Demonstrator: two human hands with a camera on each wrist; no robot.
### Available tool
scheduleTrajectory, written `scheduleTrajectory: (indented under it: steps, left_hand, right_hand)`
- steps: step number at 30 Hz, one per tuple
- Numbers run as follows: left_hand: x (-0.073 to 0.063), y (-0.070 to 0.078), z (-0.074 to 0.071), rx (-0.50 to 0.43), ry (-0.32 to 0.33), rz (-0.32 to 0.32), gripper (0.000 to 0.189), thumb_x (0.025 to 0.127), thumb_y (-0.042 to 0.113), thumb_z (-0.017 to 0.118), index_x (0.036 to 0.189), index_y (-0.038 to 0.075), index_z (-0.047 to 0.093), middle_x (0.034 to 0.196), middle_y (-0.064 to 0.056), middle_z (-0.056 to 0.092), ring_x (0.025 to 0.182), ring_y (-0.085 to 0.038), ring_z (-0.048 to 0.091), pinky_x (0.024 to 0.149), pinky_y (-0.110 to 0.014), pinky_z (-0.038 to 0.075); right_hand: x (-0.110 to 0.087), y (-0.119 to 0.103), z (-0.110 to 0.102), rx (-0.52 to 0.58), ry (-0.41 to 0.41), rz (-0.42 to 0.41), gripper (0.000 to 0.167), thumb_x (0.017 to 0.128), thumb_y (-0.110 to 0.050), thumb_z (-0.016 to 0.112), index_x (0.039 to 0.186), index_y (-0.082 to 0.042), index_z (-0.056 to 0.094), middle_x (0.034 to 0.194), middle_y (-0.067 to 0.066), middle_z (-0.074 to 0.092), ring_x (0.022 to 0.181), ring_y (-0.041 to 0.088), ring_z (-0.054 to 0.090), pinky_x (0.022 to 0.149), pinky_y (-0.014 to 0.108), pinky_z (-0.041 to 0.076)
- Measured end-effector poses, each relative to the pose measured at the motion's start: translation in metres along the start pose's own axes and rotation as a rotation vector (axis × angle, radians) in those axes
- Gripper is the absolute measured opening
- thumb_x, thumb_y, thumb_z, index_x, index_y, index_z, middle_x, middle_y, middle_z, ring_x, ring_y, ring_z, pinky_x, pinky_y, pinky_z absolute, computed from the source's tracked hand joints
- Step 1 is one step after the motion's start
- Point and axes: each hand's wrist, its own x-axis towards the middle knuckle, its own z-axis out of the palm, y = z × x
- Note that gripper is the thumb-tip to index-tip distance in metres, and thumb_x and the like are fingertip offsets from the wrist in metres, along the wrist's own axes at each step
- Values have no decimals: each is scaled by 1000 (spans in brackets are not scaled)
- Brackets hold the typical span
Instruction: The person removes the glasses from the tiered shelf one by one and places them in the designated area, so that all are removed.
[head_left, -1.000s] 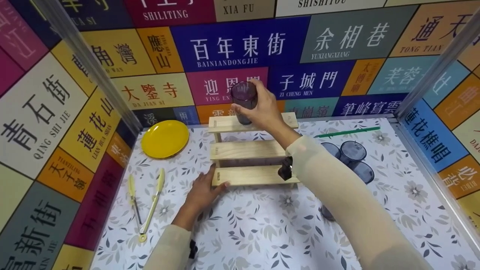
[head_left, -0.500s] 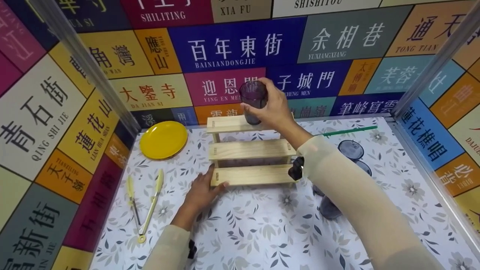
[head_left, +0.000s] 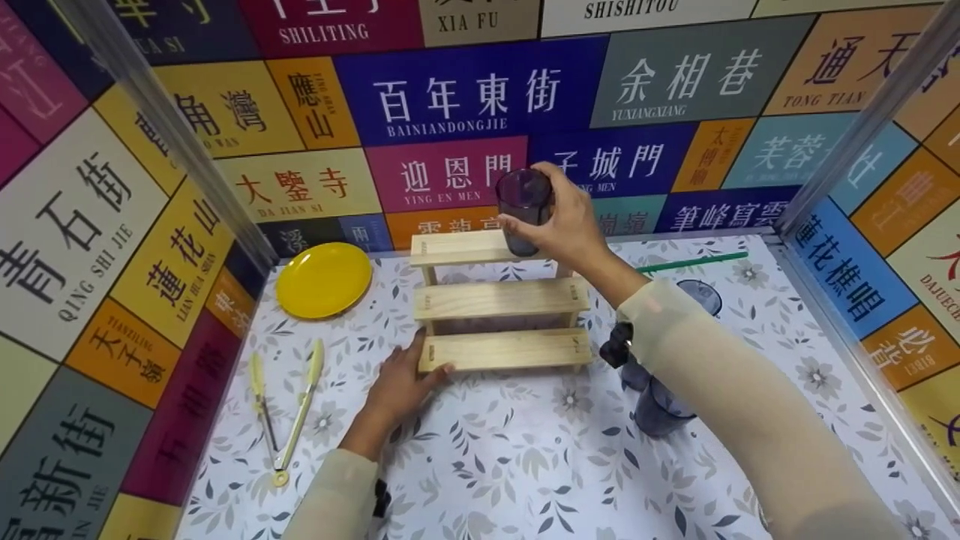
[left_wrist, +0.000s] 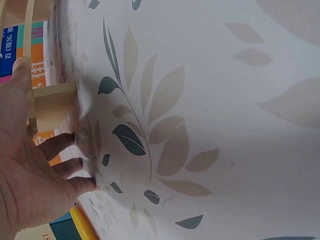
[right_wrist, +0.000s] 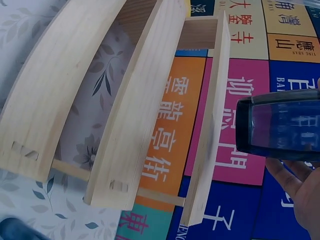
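In the head view my right hand point(head_left: 568, 225) holds a dark purple drinking glass point(head_left: 523, 202) upright over the right part of the top tier of a three-tier wooden rack point(head_left: 499, 298). The right wrist view shows a narrow gap between the glass point(right_wrist: 282, 122) base and the top board. Thumb and fingers go round the side of the glass. My left hand point(head_left: 401, 386) touches the rack's front left corner, thumb at the front edge. Its fingers point(left_wrist: 65, 167) look loosely extended near the table in the left wrist view. No glass stands on the rack's boards.
More dark glasses, one at the back point(head_left: 703, 292) and one nearer point(head_left: 660, 412), stand right of the rack, partly hidden by my right sleeve. A green straw point(head_left: 694, 262) lies behind them. A yellow plate point(head_left: 324, 280) and tongs point(head_left: 304, 405) lie on the left. Printed panels enclose the table.
My right hand has carried the glass to the right along the top tier, from near its middle. The left hand stays at the rack's corner.
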Motion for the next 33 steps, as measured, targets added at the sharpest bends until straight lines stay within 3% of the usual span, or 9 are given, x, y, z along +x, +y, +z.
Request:
scheduleTrajectory:
  steps: [11,16,23,33]
  left_hand:
    - [-1,0,1,-19,-15,-23,101,102,74,63,179,24,21,177,-18,41,168,-51,26,127,-75,32]
    - [-1,-1,1,-20,-14,-26,101,102,74,62,179,24,21,177,-18,40,168,-51,26,127,-75,31]
    - [-1,-1,2,-6,-13,-20,100,103,73,63,179,23,21,174,-27,42,166,-52,28,124,-75,36]
    - [-1,2,-1,1,-13,-20,100,103,73,62,179,22,21,174,-26,42,166,-52,28,124,-75,36]
  right_hand:
    - [-13,12,-22,-37,14,3,93,85,-53,95,158,-15,52,145,16,71,134,36,67,114,57,52]
    - [-19,17,-33,-30,29,-11,90,86,-51,95,158,-15,53,143,16,71,129,36,68,109,58,54]
    - [-27,25,-47,-45,34,-27,89,89,-50,93,158,-11,52,142,17,69,127,36,68,105,59,55]
    - [-38,34,-68,-63,69,-50,89,88,-47,95,158,-12,53,141,18,71,125,36,71,101,58,60]
